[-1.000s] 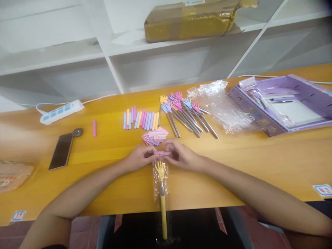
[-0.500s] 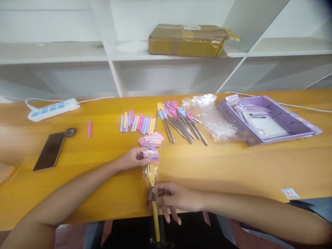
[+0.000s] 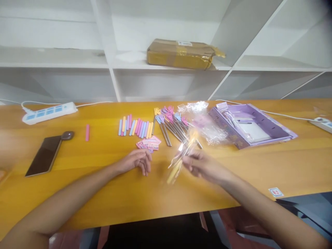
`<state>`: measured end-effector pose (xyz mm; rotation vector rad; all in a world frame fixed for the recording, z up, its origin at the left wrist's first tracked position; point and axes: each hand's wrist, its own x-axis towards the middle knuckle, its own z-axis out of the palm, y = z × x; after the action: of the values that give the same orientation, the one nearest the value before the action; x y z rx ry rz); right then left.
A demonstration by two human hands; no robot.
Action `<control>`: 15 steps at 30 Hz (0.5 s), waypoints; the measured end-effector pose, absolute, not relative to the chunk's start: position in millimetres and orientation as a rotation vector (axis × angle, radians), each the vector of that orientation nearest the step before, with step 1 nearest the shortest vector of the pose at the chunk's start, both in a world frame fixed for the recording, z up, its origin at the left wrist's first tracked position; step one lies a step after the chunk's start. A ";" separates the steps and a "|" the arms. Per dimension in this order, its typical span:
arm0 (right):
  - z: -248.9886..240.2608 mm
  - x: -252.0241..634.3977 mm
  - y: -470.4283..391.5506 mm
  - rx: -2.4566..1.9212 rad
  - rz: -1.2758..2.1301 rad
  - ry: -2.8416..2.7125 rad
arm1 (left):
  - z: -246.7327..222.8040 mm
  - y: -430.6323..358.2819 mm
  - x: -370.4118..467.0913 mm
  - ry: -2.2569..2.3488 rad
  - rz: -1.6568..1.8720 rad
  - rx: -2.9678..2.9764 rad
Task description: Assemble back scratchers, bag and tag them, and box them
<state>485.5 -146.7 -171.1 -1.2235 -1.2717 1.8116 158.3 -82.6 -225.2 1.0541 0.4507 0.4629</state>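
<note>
Clear, crinkled plastic wraps a yellow scratcher (image 3: pixel 178 164) held by the right hand (image 3: pixel 198 164), thumb and fingers pinched on the packet about midway along it; the left hand (image 3: pixel 137 162) has its fingers loosely curled and holds nothing that shows. The scratcher lies just left of the right hand's fingertips, its long axis slanting from the near-left handle to the far-right head; that head points toward the heap of clear bags (image 3: pixel 215 131) and, further right, the purple box (image 3: pixel 271 121); the right hand is much the nearer to both, while the left hand is nearest the small pink cards (image 3: pixel 149 143), just beyond its fingers.

Farther out, the coloured sticks (image 3: pixel 136 128) lie in a row beyond the cards; the unwrapped scratchers (image 3: pixel 172 129), with metal rods and coloured heads, are piled to their right; a lone pink stick (image 3: pixel 87 132) rests well to the left, near the mouse (image 3: pixel 67 135) and the phone (image 3: pixel 44 155).

The packet is smeared by motion, so the head's prongs cannot be counted; a pinkish blur beyond the head may belong to the packet or to the heap, I cannot tell which; the held packet hides part of the pile's rods; whether either hand touches the table (image 3: pixel 233 183) is unclear; something orange (image 3: pixel 2 174) is cut off at the left edge.
</note>
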 end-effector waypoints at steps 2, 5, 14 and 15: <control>-159.1 518.2 -120.7 -1.322 1.408 -1.264 | -226.3 -82.8 158.0 0.450 0.457 1.069; -141.6 573.7 -77.6 -1.485 0.737 -1.197 | -227.6 -83.3 157.1 0.460 0.450 1.100; -141.5 728.3 -2.6 -2.183 -0.368 -1.163 | -225.8 -87.1 156.0 0.497 0.407 1.206; -153.8 736.5 -3.2 -2.218 -0.412 -1.305 | -224.9 -87.5 155.9 0.506 0.402 1.221</control>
<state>736.5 -3.2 -153.8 -2.2180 -1.3052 -0.4124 155.9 -87.5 -224.9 1.2205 0.5062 0.4021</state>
